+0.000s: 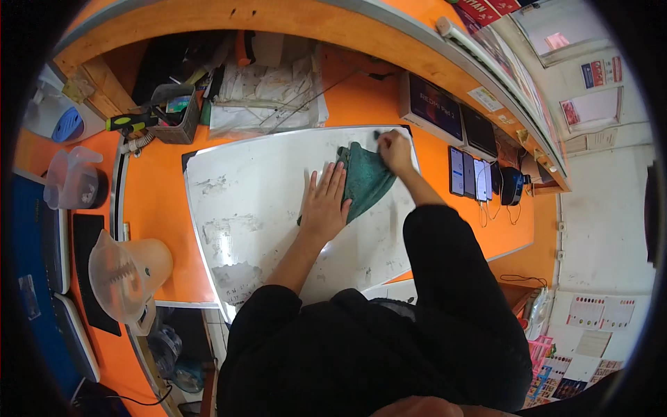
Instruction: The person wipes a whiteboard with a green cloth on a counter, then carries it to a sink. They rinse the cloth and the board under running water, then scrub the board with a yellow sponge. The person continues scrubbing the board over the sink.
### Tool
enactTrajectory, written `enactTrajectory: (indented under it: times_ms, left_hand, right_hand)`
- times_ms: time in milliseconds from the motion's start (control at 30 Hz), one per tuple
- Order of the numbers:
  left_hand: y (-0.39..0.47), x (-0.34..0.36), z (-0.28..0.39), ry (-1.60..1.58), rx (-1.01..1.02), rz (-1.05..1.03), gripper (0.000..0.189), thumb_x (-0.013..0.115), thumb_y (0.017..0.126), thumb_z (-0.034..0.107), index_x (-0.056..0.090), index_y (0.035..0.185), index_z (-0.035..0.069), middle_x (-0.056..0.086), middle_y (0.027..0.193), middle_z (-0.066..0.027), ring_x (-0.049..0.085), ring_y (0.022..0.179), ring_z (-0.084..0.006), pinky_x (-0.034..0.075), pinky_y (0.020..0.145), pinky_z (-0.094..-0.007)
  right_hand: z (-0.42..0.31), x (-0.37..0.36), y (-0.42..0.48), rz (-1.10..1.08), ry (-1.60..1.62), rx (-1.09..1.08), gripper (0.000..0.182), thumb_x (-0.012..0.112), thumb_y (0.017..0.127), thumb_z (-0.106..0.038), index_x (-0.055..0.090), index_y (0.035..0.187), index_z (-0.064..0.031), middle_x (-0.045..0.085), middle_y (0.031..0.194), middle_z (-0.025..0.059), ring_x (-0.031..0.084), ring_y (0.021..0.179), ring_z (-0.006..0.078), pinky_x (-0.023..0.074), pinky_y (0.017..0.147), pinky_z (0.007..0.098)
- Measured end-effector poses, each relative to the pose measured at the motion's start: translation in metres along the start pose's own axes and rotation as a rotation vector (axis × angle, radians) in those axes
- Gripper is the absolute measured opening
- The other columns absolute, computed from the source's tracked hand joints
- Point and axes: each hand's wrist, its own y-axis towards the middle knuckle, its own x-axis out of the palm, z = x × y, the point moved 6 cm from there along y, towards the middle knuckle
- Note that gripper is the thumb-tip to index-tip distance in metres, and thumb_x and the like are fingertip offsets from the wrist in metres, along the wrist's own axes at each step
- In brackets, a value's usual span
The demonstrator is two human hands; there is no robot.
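A whiteboard (276,187) with a silver frame and dark corner pieces lies flat before me, with grey smudges and some handwriting on it. My left hand (327,203) rests flat on it, fingers extended and overlapping the left side of a green cloth (366,180). Near the board's far right corner, my right hand (394,151) is closed on the cloth's upper right end. A small dark bit pokes out beyond those fingers; whether it is cloth or something else I cannot tell. The cloth spreads between both hands on the board.
An orange desk (156,193) carries the board. Several phones (469,174) with cables and a tablet box (431,107) stand right. Stacked papers (268,91) and a grey tool bin (177,114) lie behind. A clear plastic pitcher (130,273) and a keyboard (94,271) are left.
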Motion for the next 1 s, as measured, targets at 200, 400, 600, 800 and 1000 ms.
enactTrajectory:
  times_ms: [200, 400, 600, 800, 1000]
  left_hand:
    - [-0.001, -0.002, 0.01, -0.059, 0.023, -0.017, 0.065, 0.053, 0.09, 0.031, 0.034, 0.143, -0.003, 0.027, 0.154, -0.0117, 0.02, 0.144, -0.0262, 0.015, 0.117, -0.0486]
    - [0.002, -0.001, -0.003, -0.047, -0.014, -0.002, 0.066, 0.054, 0.09, 0.031, 0.034, 0.143, -0.003, 0.027, 0.154, -0.012, 0.019, 0.144, -0.0263, 0.015, 0.117, -0.0482]
    - [0.001, 0.001, 0.009, -0.083, 0.009, -0.042, 0.066, 0.053, 0.09, 0.032, 0.034, 0.143, -0.002, 0.026, 0.154, -0.0114, 0.019, 0.144, -0.0256, 0.015, 0.117, -0.0488]
    - [0.002, -0.001, -0.003, 0.023, -0.013, -0.009, 0.066, 0.051, 0.09, 0.032, 0.033, 0.144, -0.002, 0.025, 0.155, -0.0105, 0.018, 0.145, -0.0253, 0.013, 0.117, -0.0498]
    - [0.0, 0.007, 0.014, 0.059, 0.072, -0.035, 0.063, 0.046, 0.093, 0.032, 0.032, 0.144, -0.002, 0.023, 0.156, -0.0104, 0.017, 0.145, -0.0253, 0.011, 0.117, -0.0507]
  right_hand:
    - [0.054, -0.013, 0.002, -0.153, 0.067, 0.292, 0.012, 0.062, 0.077, -0.012, 0.07, 0.08, -0.0043, 0.065, 0.084, 0.021, 0.064, 0.083, 0.0374, 0.0516, 0.074, 0.0434]
    - [-0.029, -0.001, -0.02, -0.129, 0.199, 0.076, 0.012, 0.061, 0.078, -0.012, 0.069, 0.08, -0.0033, 0.063, 0.084, 0.0199, 0.062, 0.078, 0.0385, 0.05, 0.071, 0.0458]
    - [0.042, -0.021, 0.004, 0.011, -0.194, 0.1, 0.009, 0.065, 0.077, -0.01, 0.07, 0.082, -0.0041, 0.065, 0.082, 0.0169, 0.064, 0.074, 0.0353, 0.0524, 0.068, 0.0415]
    - [-0.077, -0.022, -0.061, -0.08, 0.118, -0.076, 0.006, 0.061, 0.079, 0.0, 0.066, 0.082, -0.0001, 0.06, 0.078, 0.0169, 0.058, 0.079, 0.0352, 0.0476, 0.071, 0.0416]
    - [0.06, -0.061, -0.105, 0.0, -0.205, 0.313, 0.009, 0.063, 0.079, -0.007, 0.07, 0.084, -0.0055, 0.064, 0.082, 0.0166, 0.063, 0.076, 0.0355, 0.0509, 0.068, 0.0431]
